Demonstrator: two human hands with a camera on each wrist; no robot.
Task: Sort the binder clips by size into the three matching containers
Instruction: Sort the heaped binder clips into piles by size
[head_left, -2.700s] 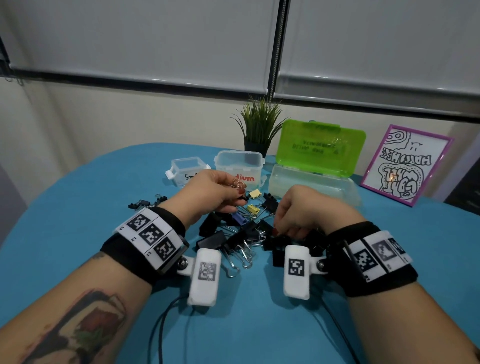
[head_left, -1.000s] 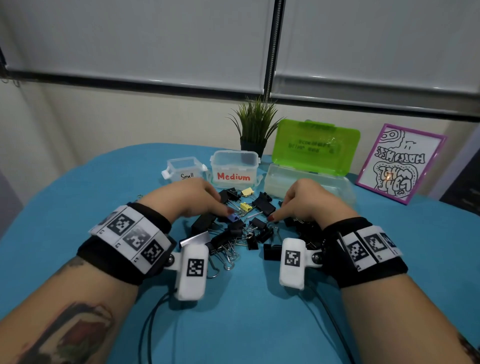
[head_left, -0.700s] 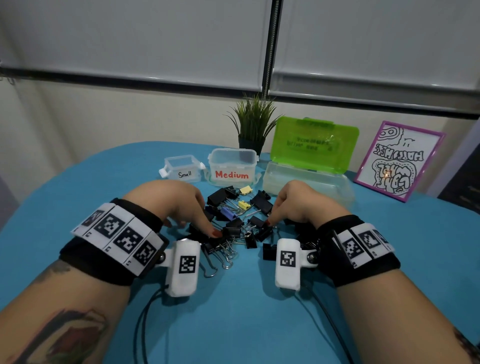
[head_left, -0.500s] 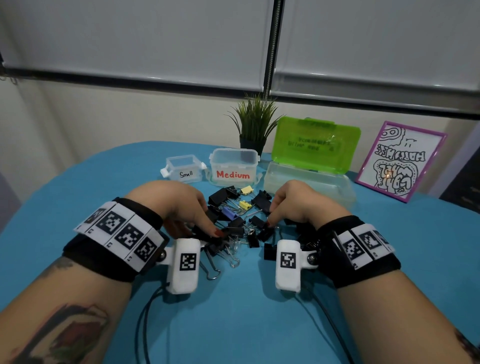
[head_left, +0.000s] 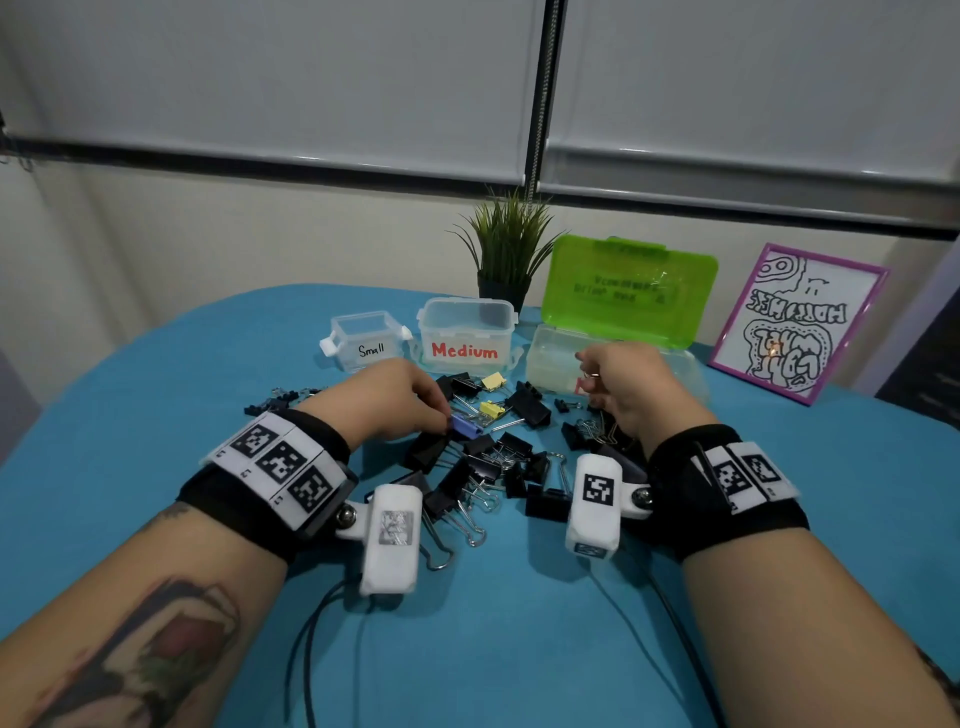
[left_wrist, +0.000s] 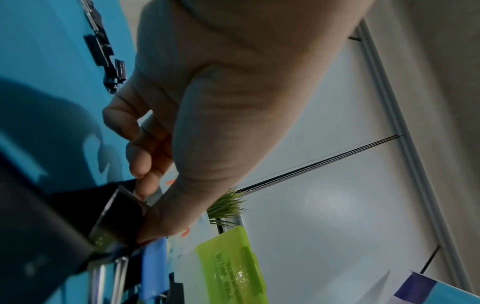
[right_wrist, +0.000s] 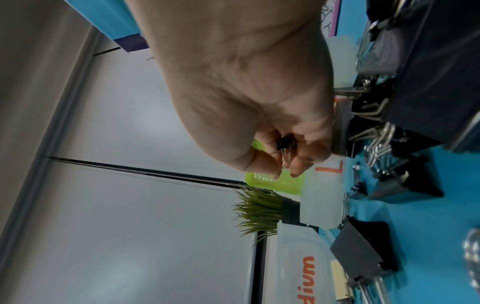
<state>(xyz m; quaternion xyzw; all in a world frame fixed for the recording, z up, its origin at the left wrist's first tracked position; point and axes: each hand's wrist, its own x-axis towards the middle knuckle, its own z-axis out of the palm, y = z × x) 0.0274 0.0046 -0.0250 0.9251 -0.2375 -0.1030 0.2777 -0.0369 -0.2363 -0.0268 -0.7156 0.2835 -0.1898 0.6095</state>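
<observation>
A pile of black binder clips (head_left: 498, 457) of mixed sizes lies on the blue table between my hands. My left hand (head_left: 405, 400) reaches into it, its thumb and curled fingertips closing on the left end of a purple binder clip (head_left: 466, 427), which looks blue (left_wrist: 153, 267) in the left wrist view. My right hand (head_left: 618, 384) is raised in front of the large clear box (head_left: 550, 358), pinching a small black binder clip (right_wrist: 284, 144) by its wire handles. Behind the pile stand the box labelled Small (head_left: 363, 340) and the box labelled Medium (head_left: 467, 332).
The large box's green lid (head_left: 628, 291) stands open. A potted plant (head_left: 506, 260) and a framed drawing (head_left: 795, 322) sit at the back. Two yellow clips (head_left: 492, 382) lie near the Medium box, and several small black clips (head_left: 280, 402) lie at the left. Cables (head_left: 311, 649) trail toward me.
My right hand has lifted out of the pile toward the large box with a small black clip. My left hand has moved forward onto the purple clip.
</observation>
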